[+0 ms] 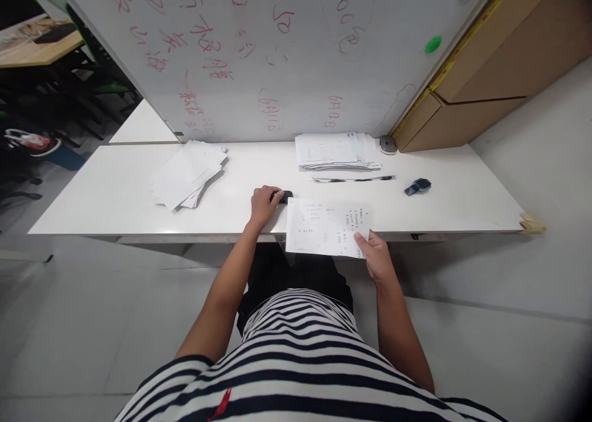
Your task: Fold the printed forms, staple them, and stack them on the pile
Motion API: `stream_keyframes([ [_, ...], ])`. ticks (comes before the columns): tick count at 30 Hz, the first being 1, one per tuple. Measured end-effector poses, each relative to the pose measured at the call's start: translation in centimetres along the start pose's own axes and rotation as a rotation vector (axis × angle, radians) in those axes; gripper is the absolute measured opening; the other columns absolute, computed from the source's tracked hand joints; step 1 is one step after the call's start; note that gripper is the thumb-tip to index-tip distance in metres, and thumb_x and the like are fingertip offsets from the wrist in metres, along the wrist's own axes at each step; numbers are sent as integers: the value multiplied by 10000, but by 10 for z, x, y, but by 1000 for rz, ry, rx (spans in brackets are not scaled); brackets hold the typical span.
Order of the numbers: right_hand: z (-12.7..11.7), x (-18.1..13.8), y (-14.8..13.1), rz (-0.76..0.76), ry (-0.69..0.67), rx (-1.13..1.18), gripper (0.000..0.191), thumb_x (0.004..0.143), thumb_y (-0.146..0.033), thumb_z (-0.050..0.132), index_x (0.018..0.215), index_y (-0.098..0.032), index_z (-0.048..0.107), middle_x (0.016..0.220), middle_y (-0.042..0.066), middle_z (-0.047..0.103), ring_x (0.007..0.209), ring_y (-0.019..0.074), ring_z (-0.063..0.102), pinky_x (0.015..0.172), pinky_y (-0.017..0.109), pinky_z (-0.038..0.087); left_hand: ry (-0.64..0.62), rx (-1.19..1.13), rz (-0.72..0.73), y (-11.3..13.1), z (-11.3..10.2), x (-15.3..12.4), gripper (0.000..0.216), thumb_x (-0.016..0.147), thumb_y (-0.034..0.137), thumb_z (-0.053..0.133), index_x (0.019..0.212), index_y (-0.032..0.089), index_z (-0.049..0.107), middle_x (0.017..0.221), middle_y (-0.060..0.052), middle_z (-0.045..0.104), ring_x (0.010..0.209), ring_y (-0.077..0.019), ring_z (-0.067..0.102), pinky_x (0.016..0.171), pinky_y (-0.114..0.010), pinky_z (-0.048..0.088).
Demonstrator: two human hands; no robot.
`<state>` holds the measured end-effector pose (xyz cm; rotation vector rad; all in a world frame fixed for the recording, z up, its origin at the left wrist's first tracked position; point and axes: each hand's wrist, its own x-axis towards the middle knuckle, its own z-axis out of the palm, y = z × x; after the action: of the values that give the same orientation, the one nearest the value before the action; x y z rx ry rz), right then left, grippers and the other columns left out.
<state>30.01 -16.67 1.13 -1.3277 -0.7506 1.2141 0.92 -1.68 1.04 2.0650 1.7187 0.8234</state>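
Note:
My left hand is closed over a small black stapler on the white table, and much of the stapler is hidden under the fingers. Just right of it, printed sheets of paper lie partly over the table's front edge, their top left corner close to the stapler. My right hand pinches the lower right corner of these sheets, thumb on top. How many sheets are in the bundle I cannot tell.
A loose paper pile lies left, and a neater paper stack stands at the back. Before that stack is a thin black-and-white strip. A small dark blue object lies right. A whiteboard and cardboard boxes border the table.

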Motion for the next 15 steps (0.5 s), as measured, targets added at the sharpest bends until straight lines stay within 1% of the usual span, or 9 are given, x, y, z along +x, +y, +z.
stream_keyframes([
  [1, -1, 0, 1, 3, 1, -1, 440, 714, -459, 762, 1065, -202, 696, 1097, 72, 722, 1005, 262, 667, 958, 453, 491, -1, 1, 1, 0, 0, 0, 311, 938, 455, 423, 1003, 264, 660, 1042, -50, 641, 1028, -256, 490, 889, -403, 385],
  [3, -2, 1, 2, 11, 17, 30, 433, 705, -461, 768, 1045, -203, 702, 1107, 75, 719, 1032, 278, 661, 977, 480, 479, -2, -1, -3, 0, -1, 0, 312, 938, 458, 425, 1006, 266, 660, 1040, -49, 641, 1025, -257, 489, 884, -403, 387],
  [7, -4, 2, 6, -24, 43, 67, 406, 717, -424, 768, 1056, -211, 700, 1137, 64, 710, 1090, 265, 641, 1028, 468, 445, 2, -17, -8, 2, -2, -1, 301, 937, 455, 429, 996, 272, 661, 1036, -46, 640, 1018, -256, 489, 886, -405, 389],
  [11, -5, 2, 8, -3, 44, 49, 405, 724, -423, 761, 1057, -201, 699, 1123, 76, 714, 1050, 278, 661, 994, 490, 472, -5, -27, -15, 3, -2, -1, 303, 936, 459, 427, 992, 274, 660, 1041, -47, 638, 1024, -252, 489, 895, -406, 388],
  [15, -4, 1, 6, -3, 60, 91, 409, 709, -415, 773, 1053, -206, 699, 1125, 69, 713, 1030, 274, 669, 981, 486, 487, -5, -17, -12, 3, -1, -1, 297, 937, 450, 426, 979, 272, 660, 1033, -45, 640, 1021, -249, 494, 907, -409, 381],
])
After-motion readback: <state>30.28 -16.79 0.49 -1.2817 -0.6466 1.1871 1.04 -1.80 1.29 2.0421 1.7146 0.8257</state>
